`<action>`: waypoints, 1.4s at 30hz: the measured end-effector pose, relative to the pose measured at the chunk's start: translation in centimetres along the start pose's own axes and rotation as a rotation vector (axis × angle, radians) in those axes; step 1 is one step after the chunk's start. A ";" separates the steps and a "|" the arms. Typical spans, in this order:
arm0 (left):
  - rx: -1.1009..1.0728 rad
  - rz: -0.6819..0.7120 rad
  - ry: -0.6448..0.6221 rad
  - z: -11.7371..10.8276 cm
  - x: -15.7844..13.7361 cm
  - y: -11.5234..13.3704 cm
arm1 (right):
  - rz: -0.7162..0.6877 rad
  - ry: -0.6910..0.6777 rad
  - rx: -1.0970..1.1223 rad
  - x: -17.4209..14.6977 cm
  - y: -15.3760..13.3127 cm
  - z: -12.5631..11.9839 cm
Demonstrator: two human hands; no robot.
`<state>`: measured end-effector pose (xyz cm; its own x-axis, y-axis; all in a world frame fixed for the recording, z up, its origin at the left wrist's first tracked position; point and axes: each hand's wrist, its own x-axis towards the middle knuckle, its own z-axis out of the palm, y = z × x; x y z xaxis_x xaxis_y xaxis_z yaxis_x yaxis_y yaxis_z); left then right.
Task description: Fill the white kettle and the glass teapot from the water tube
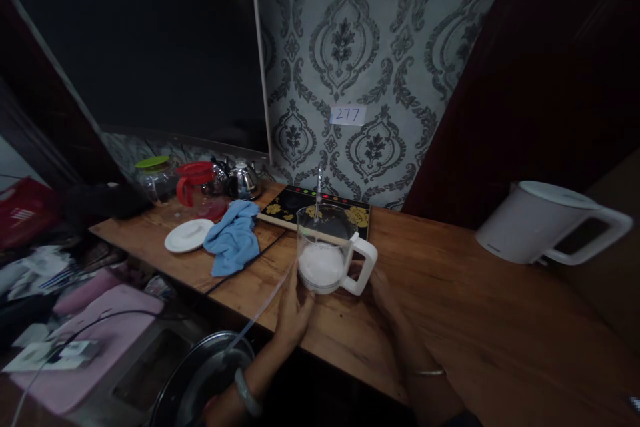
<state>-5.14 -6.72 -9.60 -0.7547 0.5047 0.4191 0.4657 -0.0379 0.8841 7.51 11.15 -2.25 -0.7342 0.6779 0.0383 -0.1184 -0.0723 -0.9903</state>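
Note:
A clear glass jug (323, 267) with a white handle (369, 260) is upright over the front of the wooden table, with something white in its lower part. My left hand (295, 310) wraps round the jug's lower left side. Beside and partly behind the handle, my right hand (381, 292) supports the jug from the right; its fingertips are hidden. A clear tube (265, 307) runs from near the jug down to a dark round basin (173, 380). Behind the jug, a thin shiny spout (319, 187) stands above a black hotplate (285, 203) with gold flowers.
Left on the table (440, 287) are a blue cloth (233, 240), a white lid (187, 236), a red-lidded jug (207, 197), a green-lidded jar (153, 180) and a metal kettle (246, 180). A white electric kettle (530, 223) stands right. A cable crosses the table's front edge.

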 end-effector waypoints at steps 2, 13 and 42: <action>0.005 -0.003 0.004 0.0 0.0 -0.1 | 0.007 0.002 0.011 0.1 0.1 0.0; -0.002 0.013 0.003 0.0 0.1 0.3 | 0.025 -0.018 0.021 0.2 0.1 -0.2; -0.003 0.007 0.002 0.1 0.0 -0.2 | -0.008 -0.026 0.032 0.6 1.1 -0.6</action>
<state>-5.21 -6.62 -9.75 -0.7521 0.5030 0.4258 0.4697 -0.0441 0.8817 7.29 11.92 -3.42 -0.7500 0.6596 0.0500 -0.1453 -0.0906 -0.9852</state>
